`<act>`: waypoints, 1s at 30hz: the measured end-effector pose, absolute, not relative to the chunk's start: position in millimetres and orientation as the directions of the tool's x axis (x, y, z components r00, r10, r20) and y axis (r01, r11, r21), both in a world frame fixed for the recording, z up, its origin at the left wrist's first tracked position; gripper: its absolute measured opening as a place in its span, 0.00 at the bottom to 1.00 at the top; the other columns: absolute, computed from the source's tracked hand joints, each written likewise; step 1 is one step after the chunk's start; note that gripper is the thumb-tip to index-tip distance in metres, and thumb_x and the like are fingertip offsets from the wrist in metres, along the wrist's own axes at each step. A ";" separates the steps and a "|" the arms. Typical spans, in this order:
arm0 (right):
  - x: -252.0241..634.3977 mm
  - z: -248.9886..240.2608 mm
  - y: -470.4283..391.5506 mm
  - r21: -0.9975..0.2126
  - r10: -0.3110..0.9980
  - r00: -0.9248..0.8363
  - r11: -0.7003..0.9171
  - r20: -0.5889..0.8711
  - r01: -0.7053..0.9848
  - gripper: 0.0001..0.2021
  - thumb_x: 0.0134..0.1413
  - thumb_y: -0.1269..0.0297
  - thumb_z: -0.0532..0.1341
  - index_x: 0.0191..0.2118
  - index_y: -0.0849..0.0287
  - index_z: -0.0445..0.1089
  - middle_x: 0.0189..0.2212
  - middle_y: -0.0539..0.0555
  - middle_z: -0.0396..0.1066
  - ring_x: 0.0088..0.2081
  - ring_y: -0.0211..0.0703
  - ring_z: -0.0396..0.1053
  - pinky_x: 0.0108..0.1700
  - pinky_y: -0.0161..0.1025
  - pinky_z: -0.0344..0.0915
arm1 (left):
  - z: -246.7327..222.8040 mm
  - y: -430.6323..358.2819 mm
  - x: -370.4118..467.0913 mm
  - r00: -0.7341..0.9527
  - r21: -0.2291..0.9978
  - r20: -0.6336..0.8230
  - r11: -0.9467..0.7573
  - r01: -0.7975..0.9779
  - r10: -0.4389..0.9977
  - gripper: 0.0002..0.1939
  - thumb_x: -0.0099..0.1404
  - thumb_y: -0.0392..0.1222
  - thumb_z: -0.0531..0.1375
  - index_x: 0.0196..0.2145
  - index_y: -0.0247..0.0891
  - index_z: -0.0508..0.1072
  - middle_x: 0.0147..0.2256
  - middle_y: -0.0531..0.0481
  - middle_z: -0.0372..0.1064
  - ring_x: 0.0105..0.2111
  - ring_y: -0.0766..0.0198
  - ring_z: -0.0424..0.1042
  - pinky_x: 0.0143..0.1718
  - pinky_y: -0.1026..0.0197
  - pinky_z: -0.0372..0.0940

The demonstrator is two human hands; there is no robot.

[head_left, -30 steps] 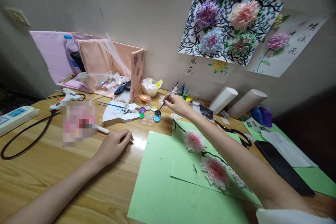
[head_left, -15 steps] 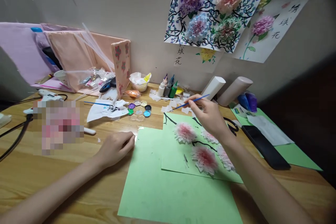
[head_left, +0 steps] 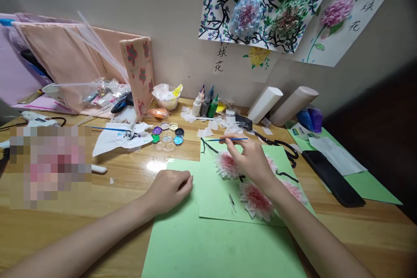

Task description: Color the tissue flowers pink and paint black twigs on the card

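My right hand [head_left: 250,160] grips a thin blue paintbrush [head_left: 228,140], held almost level, its tip pointing left near the black painted branch [head_left: 208,147] on the upper green sheet [head_left: 215,191]. The hand hovers over pink tissue-paper flowers [head_left: 257,200] glued to that sheet. My left hand [head_left: 171,184] rests curled, holding nothing, on the left edge of the larger green paper [head_left: 211,247] underneath.
A round paint palette [head_left: 167,136] and a stained paper with another brush [head_left: 120,137] lie left of the sheet. Small paint bottles [head_left: 205,104], paper scraps, black scissors [head_left: 276,143], a dark phone [head_left: 332,178] and two white rolls [head_left: 280,104] crowd the back. Flower pictures hang on the wall.
My right hand has drawn back from the palette with the brush and now hovers over the flowers. My left hand has slid right onto the green paper. The view has shifted.
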State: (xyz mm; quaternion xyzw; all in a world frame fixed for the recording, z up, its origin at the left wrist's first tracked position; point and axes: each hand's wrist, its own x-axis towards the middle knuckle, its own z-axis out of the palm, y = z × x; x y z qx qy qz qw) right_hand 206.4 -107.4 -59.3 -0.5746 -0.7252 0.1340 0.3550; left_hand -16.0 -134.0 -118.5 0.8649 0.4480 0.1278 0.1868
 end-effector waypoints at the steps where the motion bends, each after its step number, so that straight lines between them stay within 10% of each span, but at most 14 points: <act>1: 205.9 -60.7 -107.2 -0.604 0.932 -0.086 0.296 0.351 0.740 0.12 0.56 0.67 0.52 0.37 0.56 0.74 0.35 0.52 0.75 0.36 0.43 0.72 0.40 0.39 0.65 | -118.8 -133.5 -15.9 0.574 0.429 0.049 -0.536 0.727 0.817 0.18 0.66 0.41 0.45 0.20 0.38 0.60 0.17 0.54 0.60 0.19 0.68 0.57 0.24 0.62 0.44; 30: 205.0 -63.7 -110.9 -0.584 0.929 -0.086 0.297 0.361 0.755 0.11 0.54 0.67 0.53 0.31 0.57 0.73 0.33 0.51 0.75 0.35 0.42 0.71 0.36 0.38 0.65 | -120.6 -132.9 -12.7 0.621 0.361 0.051 -0.594 0.719 0.782 0.17 0.66 0.41 0.46 0.20 0.38 0.59 0.18 0.54 0.61 0.19 0.68 0.58 0.24 0.61 0.42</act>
